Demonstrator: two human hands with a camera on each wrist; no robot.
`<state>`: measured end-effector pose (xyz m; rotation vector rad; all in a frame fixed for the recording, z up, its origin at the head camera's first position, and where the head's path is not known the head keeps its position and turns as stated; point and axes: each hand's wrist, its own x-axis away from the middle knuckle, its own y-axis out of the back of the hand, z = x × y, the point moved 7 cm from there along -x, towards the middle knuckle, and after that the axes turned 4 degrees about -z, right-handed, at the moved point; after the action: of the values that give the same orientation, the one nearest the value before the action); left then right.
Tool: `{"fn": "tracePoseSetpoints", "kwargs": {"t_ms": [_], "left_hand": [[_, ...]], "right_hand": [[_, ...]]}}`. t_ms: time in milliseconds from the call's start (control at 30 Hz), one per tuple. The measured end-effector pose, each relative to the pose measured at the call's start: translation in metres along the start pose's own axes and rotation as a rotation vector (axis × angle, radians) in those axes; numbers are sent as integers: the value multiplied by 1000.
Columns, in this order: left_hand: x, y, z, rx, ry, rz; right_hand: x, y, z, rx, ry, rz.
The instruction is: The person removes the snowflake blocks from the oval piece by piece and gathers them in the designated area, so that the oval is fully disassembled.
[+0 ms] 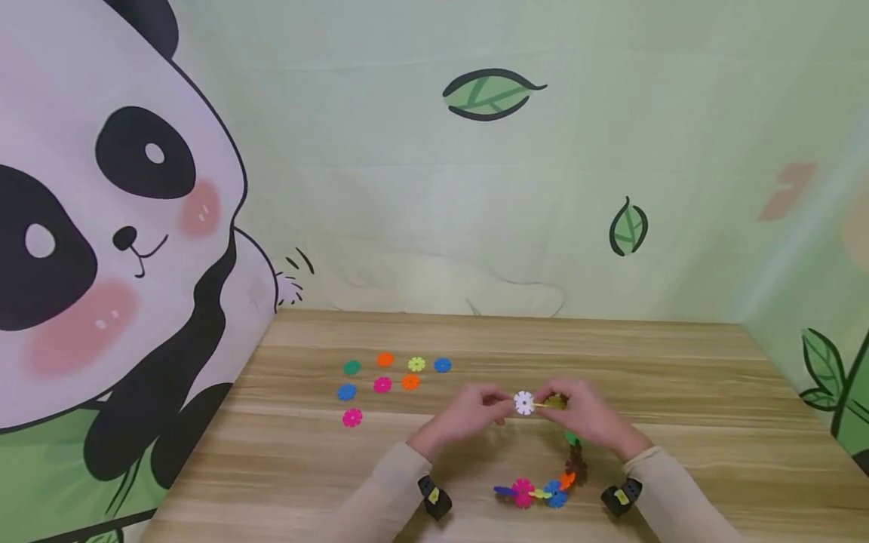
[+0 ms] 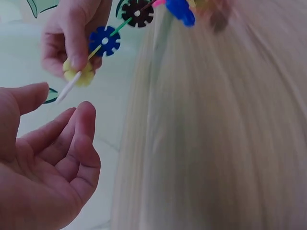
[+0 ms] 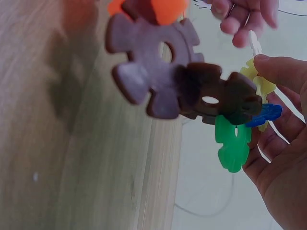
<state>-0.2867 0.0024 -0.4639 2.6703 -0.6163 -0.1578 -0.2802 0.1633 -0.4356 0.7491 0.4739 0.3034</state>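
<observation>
My right hand (image 1: 588, 416) pinches a yellow snowflake disc (image 2: 82, 76) near the end of a chain of slotted plastic discs. A white disc (image 1: 523, 403) is joined to that yellow one and points toward my left hand (image 1: 471, 412). In the left wrist view the left thumb and fingers stand apart beside the white disc, holding nothing. From the right hand the chain curves down through green, brown (image 3: 158, 62) and orange discs. Its lower end has a blue disc (image 1: 556, 495), a pink disc (image 1: 523, 493) and a dark blue disc (image 1: 505, 491).
Several loose discs lie on the wooden table (image 1: 285, 452) to the left, among them a green disc (image 1: 351, 367), a yellow-green disc (image 1: 416, 364) and a pink disc (image 1: 352, 418). A printed cloth with a panda (image 1: 156, 249) stands behind and to the left.
</observation>
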Motion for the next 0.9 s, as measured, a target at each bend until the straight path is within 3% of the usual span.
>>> {"fn": "tracePoseSetpoints", "kwargs": {"t_ms": [267,500,900], "left_hand": [[-12,-13,3,58,53,-81],[-13,-14,4,68,92,-91],[-12,-14,-1,114,105,-97]], "right_hand": [[-2,-2,5,-11,44,15],[-2,-3,4,-32,67,20],[0,-2,-2,-85,62,8]]}}
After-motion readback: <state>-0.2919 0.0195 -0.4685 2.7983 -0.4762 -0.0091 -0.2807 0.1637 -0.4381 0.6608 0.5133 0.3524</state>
